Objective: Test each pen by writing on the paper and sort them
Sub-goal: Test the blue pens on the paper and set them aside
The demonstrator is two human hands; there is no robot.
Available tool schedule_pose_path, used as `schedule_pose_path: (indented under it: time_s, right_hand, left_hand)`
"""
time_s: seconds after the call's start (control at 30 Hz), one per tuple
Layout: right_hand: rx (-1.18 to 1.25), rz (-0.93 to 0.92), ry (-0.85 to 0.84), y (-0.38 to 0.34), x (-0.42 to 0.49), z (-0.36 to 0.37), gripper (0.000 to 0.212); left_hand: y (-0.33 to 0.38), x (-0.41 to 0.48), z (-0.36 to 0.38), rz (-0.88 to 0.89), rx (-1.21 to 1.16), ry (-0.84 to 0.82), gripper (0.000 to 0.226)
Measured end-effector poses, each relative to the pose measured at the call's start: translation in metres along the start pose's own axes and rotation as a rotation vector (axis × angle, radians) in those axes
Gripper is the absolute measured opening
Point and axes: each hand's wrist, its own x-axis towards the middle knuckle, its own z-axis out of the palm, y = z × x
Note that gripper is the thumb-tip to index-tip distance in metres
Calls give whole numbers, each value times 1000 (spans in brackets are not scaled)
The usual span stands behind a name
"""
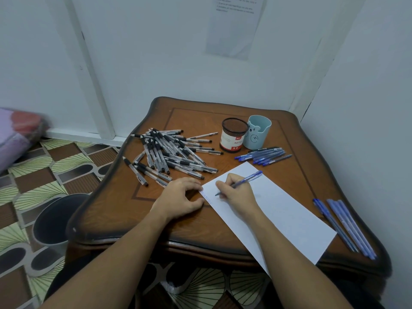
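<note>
I see my right hand (239, 192) pinching a blue pen (245, 179) in a writing grip, fingers curled round the barrel. The pen's tip is down on the white paper (289, 219) close to the sheet's left edge, and its cap end slants up to the far right. A few faint marks run along that edge, just left of the tip.

My left hand (180, 198) holds nothing. It rests on the wooden table (124, 219) with fingers loosely bent, and the fingertips and thumb meet the paper's left edge just beside the pen tip.

The paper lies at an angle, from the middle of the table down to the near right edge, under my right hand and wrist.

Far left of both hands sprawls a heap of black pens (171, 152), its nearest pens just beyond my left knuckles. Beyond the paper stand a mesh pen holder (233, 138) and a light blue cup (256, 133), touching side by side. Just right of them, a cluster of blue pens (265, 155) lies flat. Another row of blue pens (345, 226) lies at the near right, beside the paper's long edge and well apart from my right hand.

On the floor to the left sits a dark bin (55, 217).
</note>
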Motion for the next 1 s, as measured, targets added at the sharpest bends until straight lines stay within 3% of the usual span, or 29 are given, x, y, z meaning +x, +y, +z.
schedule_pose_path:
  time_s: [0.27, 0.6, 0.87, 1.0]
  right_hand:
    - [341, 316, 69, -15, 7, -11, 44]
    - [65, 278, -31, -16, 11, -9, 31]
    - [246, 268, -5, -19, 10, -10, 30]
    - [105, 225, -30, -21, 6, -10, 27]
  left_hand:
    - [1, 0, -2, -28, -23, -36, 41]
    - [3, 0, -3, -28, -19, -39, 40]
    - [3, -1, -4, -29, -23, -43, 39]
    - [4, -1, -4, -29, -22, -41, 39]
